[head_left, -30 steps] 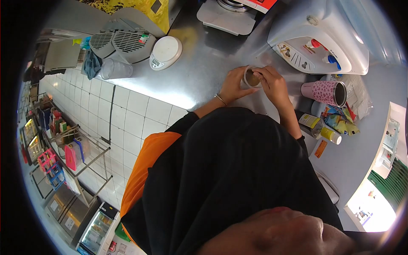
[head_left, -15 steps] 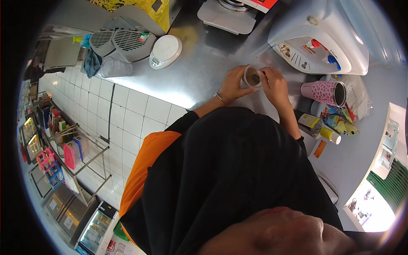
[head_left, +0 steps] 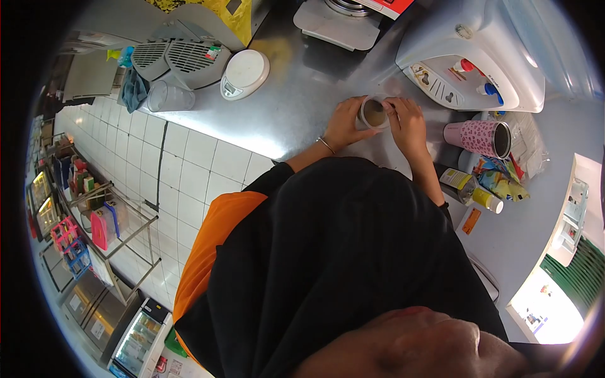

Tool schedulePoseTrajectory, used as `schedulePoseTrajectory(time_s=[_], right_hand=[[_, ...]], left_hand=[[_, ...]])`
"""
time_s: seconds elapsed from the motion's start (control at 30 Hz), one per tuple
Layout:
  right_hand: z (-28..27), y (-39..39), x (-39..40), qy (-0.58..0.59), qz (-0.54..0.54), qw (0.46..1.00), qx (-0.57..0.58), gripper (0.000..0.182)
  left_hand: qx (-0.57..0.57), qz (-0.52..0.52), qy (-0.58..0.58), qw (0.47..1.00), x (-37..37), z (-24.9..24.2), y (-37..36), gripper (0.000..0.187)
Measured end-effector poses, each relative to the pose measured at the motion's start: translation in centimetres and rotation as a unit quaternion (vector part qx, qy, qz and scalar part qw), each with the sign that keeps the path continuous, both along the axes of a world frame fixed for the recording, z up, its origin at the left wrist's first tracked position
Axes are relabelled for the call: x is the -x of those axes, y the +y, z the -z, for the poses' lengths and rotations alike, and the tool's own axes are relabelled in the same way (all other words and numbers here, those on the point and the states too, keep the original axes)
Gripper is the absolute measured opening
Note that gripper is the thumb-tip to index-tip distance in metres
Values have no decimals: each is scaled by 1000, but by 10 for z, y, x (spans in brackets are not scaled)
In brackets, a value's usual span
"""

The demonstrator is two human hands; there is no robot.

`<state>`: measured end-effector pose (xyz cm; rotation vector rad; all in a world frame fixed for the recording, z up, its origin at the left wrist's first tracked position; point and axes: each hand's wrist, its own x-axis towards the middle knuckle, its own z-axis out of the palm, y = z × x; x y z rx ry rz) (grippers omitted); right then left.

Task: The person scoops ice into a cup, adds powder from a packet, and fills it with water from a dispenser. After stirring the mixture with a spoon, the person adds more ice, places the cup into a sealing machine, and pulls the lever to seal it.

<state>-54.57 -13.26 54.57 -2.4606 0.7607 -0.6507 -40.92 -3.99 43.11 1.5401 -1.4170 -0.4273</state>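
Clear plastic cup [head_left: 374, 113] of brown liquid, gripped between left hand [head_left: 345, 123] and right hand [head_left: 406, 123].

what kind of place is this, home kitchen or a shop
Most likely a small drink stall or shop kitchen rather than a home. A steel counter holds a white hot-water dispenser and a digital kitchen scale, and a glass-fronted display fridge stands on the tiled floor.

counter [head_left: 302, 88]: brushed metal, dull sheen
cup [head_left: 373, 113]: clear plastic, smooth
dispenser [head_left: 479, 50]: white plastic, glossy
tumbler [head_left: 474, 137]: pink patterned, metal rim
scale [head_left: 246, 74]: white plastic, smooth
cloth [head_left: 133, 90]: blue fabric, matt
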Motion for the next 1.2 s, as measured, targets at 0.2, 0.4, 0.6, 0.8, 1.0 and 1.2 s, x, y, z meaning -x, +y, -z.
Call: schedulePoseTrajectory(time_s=[0.2,0.4,0.6,0.8,1.0,1.2], right_hand=[[-3,3,-3,1,11,999,-33,16],[-1,1,-1,29,28,999,-30,17],[-1,-1,-3,12,47,999,-2,19],[2,-1,-5,-23,49,998,-35,20],[2,1,-4,0,40,997,-64,18],[2,1,-3,9,40,999,-23,17]], left_hand=[[15,20,-3,1000,-2,-3,2,85],[-11,6,13,1000,0,2,0,83],[13,-9,-5,1000,-1,-8,3,80],[27,-7,14,1000,2,9,-3,79],[37,-7,-2,999,-2,-4,0,76],[30,-9,10,999,1,9,-3,81]])
